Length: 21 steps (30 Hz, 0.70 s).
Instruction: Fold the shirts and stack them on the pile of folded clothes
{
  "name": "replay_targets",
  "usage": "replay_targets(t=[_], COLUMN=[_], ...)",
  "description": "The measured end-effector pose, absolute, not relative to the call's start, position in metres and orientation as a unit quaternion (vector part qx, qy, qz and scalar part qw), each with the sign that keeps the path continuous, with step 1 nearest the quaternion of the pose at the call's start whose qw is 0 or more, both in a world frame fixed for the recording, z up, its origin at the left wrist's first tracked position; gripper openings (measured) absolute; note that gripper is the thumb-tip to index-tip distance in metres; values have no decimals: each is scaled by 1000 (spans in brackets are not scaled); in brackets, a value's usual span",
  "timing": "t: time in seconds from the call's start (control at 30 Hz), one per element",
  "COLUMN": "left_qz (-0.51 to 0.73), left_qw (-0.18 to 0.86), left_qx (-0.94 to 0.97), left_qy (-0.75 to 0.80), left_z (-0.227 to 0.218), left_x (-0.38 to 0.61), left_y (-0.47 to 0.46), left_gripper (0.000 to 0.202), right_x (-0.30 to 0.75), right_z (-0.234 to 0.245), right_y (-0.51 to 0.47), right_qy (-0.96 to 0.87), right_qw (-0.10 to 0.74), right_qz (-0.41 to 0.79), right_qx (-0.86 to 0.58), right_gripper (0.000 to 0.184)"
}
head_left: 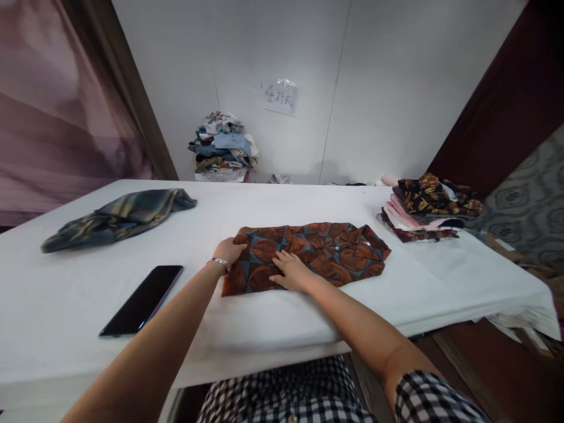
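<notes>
A brown and blue patterned shirt (pixel 326 249) lies folded into a long strip on the white table (pixel 282 311). My left hand (pixel 229 249), with a bracelet at the wrist, rests on the strip's left end, its fingers curled over the cloth edge. My right hand (pixel 291 271) lies flat on the left part of the shirt, fingers stretched out and pressing the fabric down.
A black phone (pixel 141 299) lies at the left front. A crumpled dark plaid garment (pixel 121 216) sits at the far left. A stack of folded clothes (pixel 429 205) stands at the right. A pile of clothes (pixel 224 147) rests against the wall behind.
</notes>
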<state>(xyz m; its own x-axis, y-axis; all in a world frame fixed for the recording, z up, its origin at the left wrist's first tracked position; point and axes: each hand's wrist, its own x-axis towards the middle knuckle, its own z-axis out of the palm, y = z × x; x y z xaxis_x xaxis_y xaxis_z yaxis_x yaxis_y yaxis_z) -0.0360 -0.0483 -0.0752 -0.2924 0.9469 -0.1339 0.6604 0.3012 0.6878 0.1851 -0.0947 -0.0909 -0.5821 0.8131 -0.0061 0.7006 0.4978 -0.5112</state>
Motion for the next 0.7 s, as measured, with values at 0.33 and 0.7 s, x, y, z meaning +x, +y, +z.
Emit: replay_targets(t=[0.33,0.7], left_qz=[362,331], left_qw=[417,403], left_qx=[542,603], left_qy=[634,603], left_z=[-3,-41], left_x=[33,98], left_y=[-46,-41], left_gripper=[21,34], right_x=[210,305], right_z=[-67,-83], right_y=[-89,-75], right_qy=[-459,-240], right_qw=[501,491], right_qz=[636,722], right_qx=[-366,-424], right_gripper=[57,34])
